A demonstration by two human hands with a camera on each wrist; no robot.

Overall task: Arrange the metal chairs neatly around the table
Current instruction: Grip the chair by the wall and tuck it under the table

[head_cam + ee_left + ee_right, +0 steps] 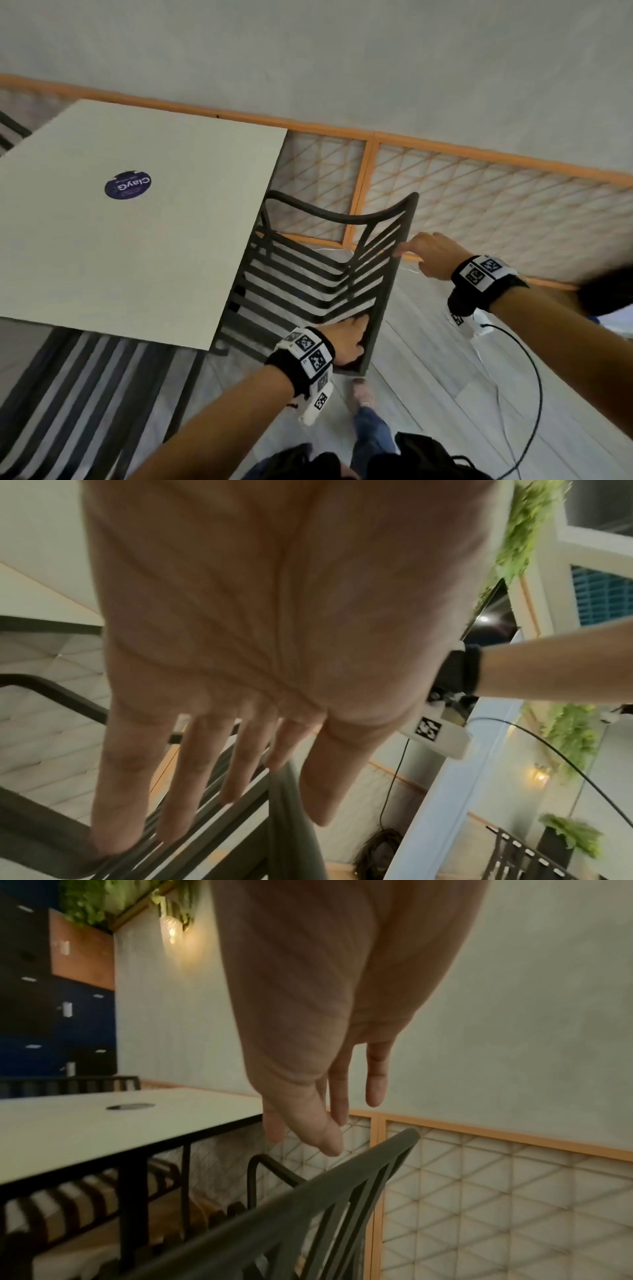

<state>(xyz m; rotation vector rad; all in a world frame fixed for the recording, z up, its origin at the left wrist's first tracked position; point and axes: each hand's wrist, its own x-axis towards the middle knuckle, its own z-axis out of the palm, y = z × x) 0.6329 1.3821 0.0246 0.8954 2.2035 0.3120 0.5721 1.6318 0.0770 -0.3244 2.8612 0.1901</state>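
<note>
A dark metal slatted chair (387, 284) stands at the right side of the white table (137, 257), its seat partly under the tabletop. My left hand (349, 339) rests on the near end of the chair's back rail, fingers straight. In the left wrist view the left hand (240, 764) lies over the slats, with the chair rail (291, 818) between thumb and fingers. My right hand (418, 250) hovers at the far end of the back rail. In the right wrist view the right hand (335, 1115) hangs relaxed just above the chair rail (308, 1191), beside the table (103, 1131).
A second slatted chair (85, 394) sits at the table's near side. A lattice wall panel with an orange frame (479, 205) runs close behind the chair. A black cable (527, 377) loops over the floor at right. My foot (363, 394) is just behind the chair.
</note>
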